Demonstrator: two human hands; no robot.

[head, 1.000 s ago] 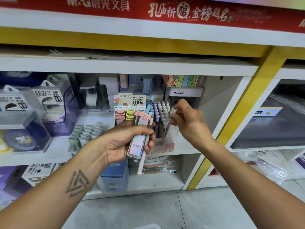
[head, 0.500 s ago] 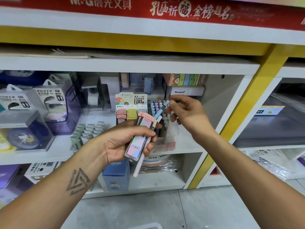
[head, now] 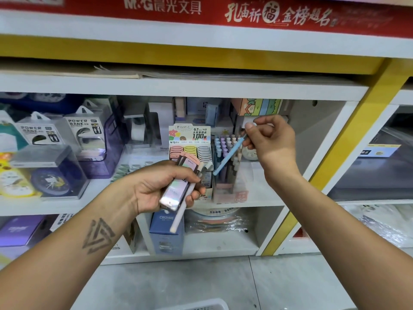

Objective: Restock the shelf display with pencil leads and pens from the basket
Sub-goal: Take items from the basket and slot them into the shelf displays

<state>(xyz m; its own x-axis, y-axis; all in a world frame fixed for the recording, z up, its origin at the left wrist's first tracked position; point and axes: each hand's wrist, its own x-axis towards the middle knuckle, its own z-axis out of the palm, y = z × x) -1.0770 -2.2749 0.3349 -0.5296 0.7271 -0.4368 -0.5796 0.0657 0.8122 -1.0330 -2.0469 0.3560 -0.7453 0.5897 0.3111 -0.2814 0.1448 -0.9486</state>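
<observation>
My left hand [head: 156,186] grips a bundle of flat pencil lead cases [head: 178,182] with pink tops and a white pen [head: 181,213] that sticks out below the fist. My right hand [head: 270,139] pinches a light blue pen [head: 228,157] near its upper end; the pen slants down-left in front of the pen display box [head: 228,175], which is full of upright pastel pens. Left of it stands the pencil lead display [head: 190,151] with pink, yellow and grey rows. A white basket rim [head: 201,304] shows at the bottom edge.
Power bank boxes [head: 85,133] and a clear box with a round blue item [head: 53,177] stand on the left of the same white shelf [head: 263,200]. A blue carton [head: 166,233] sits on the shelf below. A yellow post [head: 348,144] borders the bay on the right.
My right hand took a light blue pen out of my left hand's bundle and lifted it up and to the right, above the pen display. My left hand stayed roughly in place.
</observation>
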